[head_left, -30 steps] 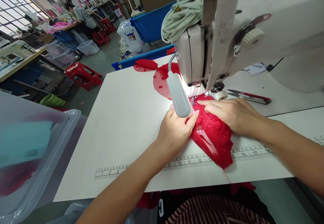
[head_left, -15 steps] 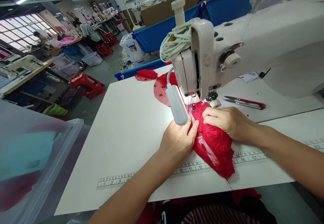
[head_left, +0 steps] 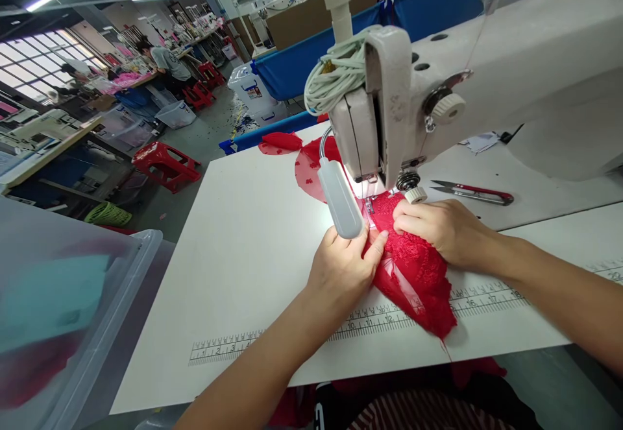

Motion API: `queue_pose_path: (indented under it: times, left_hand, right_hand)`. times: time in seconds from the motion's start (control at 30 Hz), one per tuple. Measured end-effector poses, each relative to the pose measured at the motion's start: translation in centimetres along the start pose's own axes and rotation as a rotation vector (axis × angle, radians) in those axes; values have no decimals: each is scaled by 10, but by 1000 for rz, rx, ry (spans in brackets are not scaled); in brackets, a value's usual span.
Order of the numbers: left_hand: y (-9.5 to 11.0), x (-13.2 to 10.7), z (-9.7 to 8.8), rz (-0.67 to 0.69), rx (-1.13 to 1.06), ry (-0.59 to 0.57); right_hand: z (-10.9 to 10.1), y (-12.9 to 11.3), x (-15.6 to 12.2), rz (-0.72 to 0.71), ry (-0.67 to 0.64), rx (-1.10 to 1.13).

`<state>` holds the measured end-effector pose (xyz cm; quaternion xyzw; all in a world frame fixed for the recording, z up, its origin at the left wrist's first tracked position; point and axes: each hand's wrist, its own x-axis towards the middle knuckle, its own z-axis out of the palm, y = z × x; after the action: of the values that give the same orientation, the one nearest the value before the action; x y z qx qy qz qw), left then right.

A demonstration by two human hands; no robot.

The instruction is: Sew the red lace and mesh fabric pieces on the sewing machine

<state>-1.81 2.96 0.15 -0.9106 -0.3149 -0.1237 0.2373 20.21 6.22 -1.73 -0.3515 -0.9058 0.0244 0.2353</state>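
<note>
A piece of red lace fabric with a sheer strip lies under the presser foot of a white sewing machine. My left hand holds its left edge just in front of the foot, the thumb lying across the cloth. The grey lamp hides some of those fingertips. On the other side, my right hand has its fingers curled on the lace, gripping it right of the needle. The fabric's pointed end, with a loose thread, hangs over the printed ruler toward me.
More sheer red fabric lies behind the lamp. Red-handled thread snips rest on the table right of the needle. A clear plastic bin stands at the left table edge. Farther off are a red stool and people at other machines.
The fabric's near end has shifted slightly to the right. My left thumb has moved a little rightward over the cloth, and my right hand keeps its grip. The view has shifted slightly.
</note>
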Motion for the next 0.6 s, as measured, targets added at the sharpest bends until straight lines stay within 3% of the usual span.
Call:
queue_pose_path:
  times: [0.27,0.6]
  left_hand:
    - [0,-1,0,-30,-13,-18]
    - [-5,-3,5,-86,-55,-122]
  right_hand:
    - [2,0,0,46,5,-14]
    - [2,1,3,114,-41,-40]
